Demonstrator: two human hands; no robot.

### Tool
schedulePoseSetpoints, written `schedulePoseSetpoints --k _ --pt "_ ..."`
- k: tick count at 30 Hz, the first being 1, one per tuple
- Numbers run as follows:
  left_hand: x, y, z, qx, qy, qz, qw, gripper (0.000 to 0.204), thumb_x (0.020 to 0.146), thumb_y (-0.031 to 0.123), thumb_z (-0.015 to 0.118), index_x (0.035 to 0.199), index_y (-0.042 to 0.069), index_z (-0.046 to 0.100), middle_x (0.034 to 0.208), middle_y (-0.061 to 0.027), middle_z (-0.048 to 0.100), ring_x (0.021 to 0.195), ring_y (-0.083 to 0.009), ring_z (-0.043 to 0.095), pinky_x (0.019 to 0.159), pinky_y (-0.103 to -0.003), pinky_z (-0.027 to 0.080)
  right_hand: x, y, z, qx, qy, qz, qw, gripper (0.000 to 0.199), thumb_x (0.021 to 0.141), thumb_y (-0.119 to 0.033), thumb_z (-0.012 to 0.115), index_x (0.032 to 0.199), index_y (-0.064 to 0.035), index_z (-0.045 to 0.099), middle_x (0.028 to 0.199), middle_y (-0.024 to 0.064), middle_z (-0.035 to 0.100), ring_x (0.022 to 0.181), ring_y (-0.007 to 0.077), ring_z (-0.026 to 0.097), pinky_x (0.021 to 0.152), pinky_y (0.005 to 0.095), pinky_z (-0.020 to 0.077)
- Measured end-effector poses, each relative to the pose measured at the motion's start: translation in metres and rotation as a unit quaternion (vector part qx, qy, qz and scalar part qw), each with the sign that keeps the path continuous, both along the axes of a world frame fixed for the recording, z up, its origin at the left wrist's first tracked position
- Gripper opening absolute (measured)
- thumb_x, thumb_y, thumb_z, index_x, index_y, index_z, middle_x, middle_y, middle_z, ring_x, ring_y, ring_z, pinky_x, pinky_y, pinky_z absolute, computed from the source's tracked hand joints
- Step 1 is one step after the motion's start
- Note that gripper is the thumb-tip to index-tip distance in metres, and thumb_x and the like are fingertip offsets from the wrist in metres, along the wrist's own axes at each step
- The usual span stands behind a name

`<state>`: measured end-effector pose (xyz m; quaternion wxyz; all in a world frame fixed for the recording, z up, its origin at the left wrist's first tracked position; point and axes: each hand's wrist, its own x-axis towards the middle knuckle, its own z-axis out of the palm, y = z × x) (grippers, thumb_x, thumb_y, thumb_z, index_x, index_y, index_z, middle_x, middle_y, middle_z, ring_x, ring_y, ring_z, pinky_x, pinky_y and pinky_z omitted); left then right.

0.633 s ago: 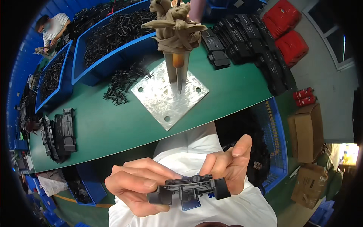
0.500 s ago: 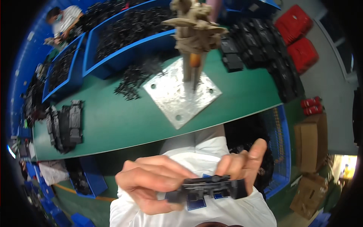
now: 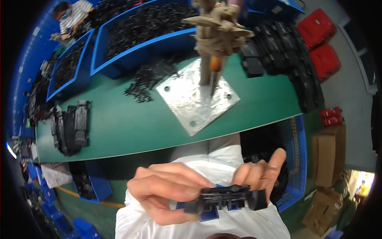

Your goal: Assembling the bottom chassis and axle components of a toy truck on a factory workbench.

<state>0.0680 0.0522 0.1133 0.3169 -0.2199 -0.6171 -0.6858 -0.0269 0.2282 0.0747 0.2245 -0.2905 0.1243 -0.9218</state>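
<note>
A dark moulded plastic part [image 3: 225, 199] with square, blocky ends is held level in front of my white shirt. My left hand [image 3: 167, 191] pinches its left end between thumb and fingers. At the other end, my right hand [image 3: 262, 175] grips it from behind with bent fingers, one digit sticking up and away. The part partly hides the right fingertips. Beyond both hands, a square metal plate [image 3: 181, 95] lies on the green table [image 3: 115, 119], with a wrapped upright post [image 3: 219, 36] and an orange-handled tool [image 3: 215, 65] standing over it.
Small black pieces [image 3: 145, 81] lie heaped left of the plate. Blue bins [image 3: 95, 59] full of black parts stand behind. Larger black parts [image 3: 81, 123] lie at the table's left, and rows of black housings [image 3: 274, 44] at the right. A person [image 3: 75, 16] sits far left.
The table and everything on it have shifted slightly right in view. My hands and the black part also sit a little farther right, with the same grip.
</note>
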Motion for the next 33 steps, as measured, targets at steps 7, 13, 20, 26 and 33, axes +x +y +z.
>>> schedulePoseSetpoints --k 7,13,20,26,33 --pt "0.009 -0.004 -0.002 0.0 -0.016 0.028 0.999 0.059 0.066 0.003 0.087 0.112 -0.006 0.051 0.07 -0.0253 0.065 0.071 -0.0397 0.069 0.059 -0.041 0.06 0.003 0.0 -0.001 0.056 -0.032 0.051 0.997 0.064 0.078 0.013 0.066 0.124 -0.0022 0.024 0.081 0.0244 0.062 0.082 0.0327 0.063 0.076 0.0453 0.0528" --pt "0.018 0.0 -0.026 0.169 -0.194 0.18 0.949 0.056 0.07 -0.001 0.08 0.121 -0.01 0.058 0.117 -0.0179 0.064 0.105 -0.0229 0.066 0.091 -0.033 0.053 -0.005 -0.015 -0.005 0.312 -0.107 0.035 0.943 0.067 0.081 0.009 0.06 0.136 -0.0061 0.025 0.098 0.0148 0.068 0.086 0.0167 0.062 0.082 0.0289 0.0489" --pt "0.009 -0.021 -0.048 0.276 -0.334 0.092 0.896 0.056 0.081 -0.009 0.062 0.135 -0.01 0.046 0.103 -0.0175 0.071 0.092 -0.0164 0.068 0.083 -0.026 0.052 -0.005 -0.033 -0.021 0.355 -0.236 0.07 0.902 0.059 0.087 0.008 0.058 0.137 -0.0061 0.03 0.103 0.0182 0.065 0.094 0.0178 0.063 0.085 0.0299 0.0502" --pt "0.01 -0.024 -0.062 0.289 -0.361 0.097 0.881 0.055 0.082 -0.007 0.063 0.135 -0.006 0.049 0.082 -0.0056 0.067 0.075 -0.0078 0.061 0.071 -0.02 0.048 -0.007 -0.035 -0.029 0.398 -0.212 0.082 0.889 0.057 0.09 -0.001 0.057 0.138 -0.0063 0.028 0.115 0.0194 0.062 0.102 0.0222 0.064 0.091 0.0357 0.0523" --pt "0.008 -0.023 -0.056 0.291 -0.364 0.1 0.879 0.054 0.083 -0.007 0.063 0.135 -0.006 0.049 0.076 -0.0014 0.062 0.071 -0.0059 0.058 0.069 -0.019 0.046 -0.008 -0.034 -0.027 0.408 -0.197 0.076 0.888 0.056 0.09 -0.002 0.057 0.138 -0.0063 0.028 0.116 0.0201 0.062 0.103 0.0228 0.064 0.092 0.0366 0.0525"
